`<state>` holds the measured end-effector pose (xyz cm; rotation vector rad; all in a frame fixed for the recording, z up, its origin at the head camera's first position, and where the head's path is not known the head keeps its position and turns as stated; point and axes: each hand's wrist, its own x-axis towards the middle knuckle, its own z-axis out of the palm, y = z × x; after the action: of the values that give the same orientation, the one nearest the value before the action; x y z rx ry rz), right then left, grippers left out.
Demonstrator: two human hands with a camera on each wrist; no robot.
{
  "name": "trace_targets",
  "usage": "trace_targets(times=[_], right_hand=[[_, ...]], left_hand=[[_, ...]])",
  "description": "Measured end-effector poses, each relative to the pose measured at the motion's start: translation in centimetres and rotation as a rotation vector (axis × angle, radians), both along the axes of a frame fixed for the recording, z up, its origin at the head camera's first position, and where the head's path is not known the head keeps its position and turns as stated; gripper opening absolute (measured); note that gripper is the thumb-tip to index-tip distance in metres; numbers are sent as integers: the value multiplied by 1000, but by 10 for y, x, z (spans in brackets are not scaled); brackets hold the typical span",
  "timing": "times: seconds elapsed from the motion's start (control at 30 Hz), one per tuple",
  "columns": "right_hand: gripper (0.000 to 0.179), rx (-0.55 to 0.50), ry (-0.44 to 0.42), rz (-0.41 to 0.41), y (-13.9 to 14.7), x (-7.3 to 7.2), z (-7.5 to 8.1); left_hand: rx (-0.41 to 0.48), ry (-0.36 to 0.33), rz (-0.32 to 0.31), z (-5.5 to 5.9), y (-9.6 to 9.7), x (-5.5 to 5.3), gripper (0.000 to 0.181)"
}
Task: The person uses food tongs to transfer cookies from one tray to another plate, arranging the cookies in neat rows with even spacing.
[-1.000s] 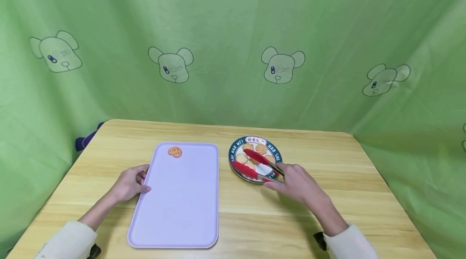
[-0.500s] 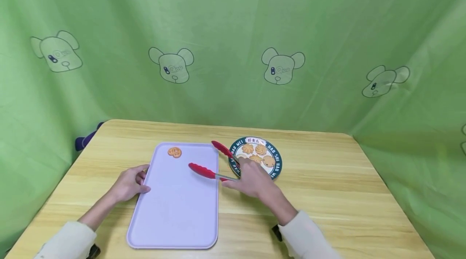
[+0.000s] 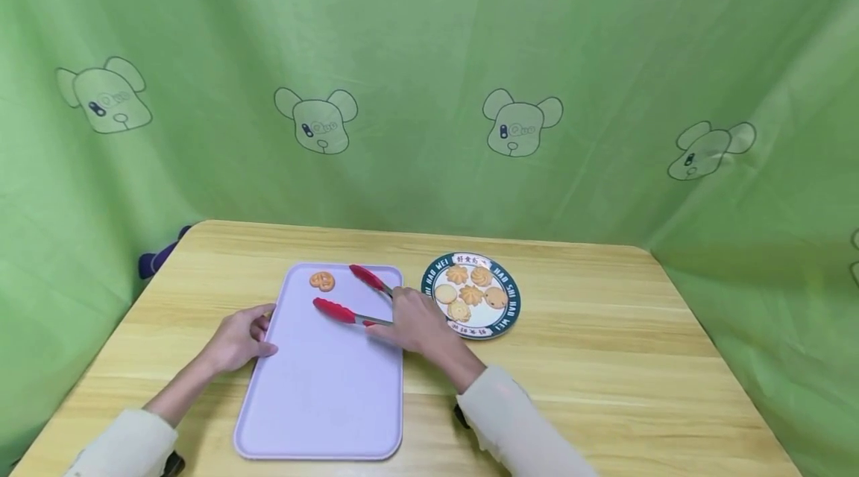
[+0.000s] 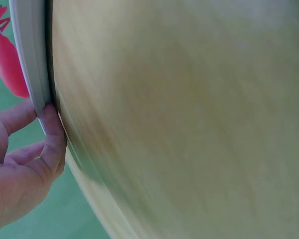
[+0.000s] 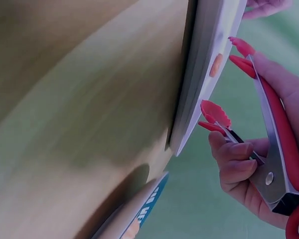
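Note:
A pale lilac tray (image 3: 322,395) lies lengthwise on the table, with one pretzel-shaped cookie (image 3: 322,281) near its far left corner. My left hand (image 3: 235,340) pinches the tray's left edge. In the left wrist view, the thumb and a finger close on the tray's rim (image 4: 32,50). My right hand (image 3: 419,324) grips metal tongs (image 3: 335,311) with red tips, over the tray's upper right part. The tongs' arms are spread, with nothing between the tips, which point left toward the pretzel cookie. In the right wrist view, the tongs' red handle (image 5: 286,144) lies in my palm.
Right of the tray, a round plate (image 3: 513,305) with a dark green lettered rim holds several cookies (image 3: 471,295). The wooden table (image 3: 604,358) extends to the right. A green curtain (image 3: 416,186) with bear-head drawings hangs behind and at both sides.
My right hand has carried the spread tongs left from over the plate to over the tray, uncovering the cookies on the plate. My left hand stays at the tray's edge.

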<state>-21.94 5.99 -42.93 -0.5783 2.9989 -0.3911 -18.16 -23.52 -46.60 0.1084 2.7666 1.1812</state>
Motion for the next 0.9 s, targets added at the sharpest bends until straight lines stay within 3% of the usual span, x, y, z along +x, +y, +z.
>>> trace_targets(times=[0.4,0.9], right_hand=[[57,44,7,-11,-27,-11,-4],[48,42,34,-5,-31,-16,-7]], left_hand=[[-11,-5,-1,-1,0,-1,74],[-22,-2,-1,-2,0,-1,72]])
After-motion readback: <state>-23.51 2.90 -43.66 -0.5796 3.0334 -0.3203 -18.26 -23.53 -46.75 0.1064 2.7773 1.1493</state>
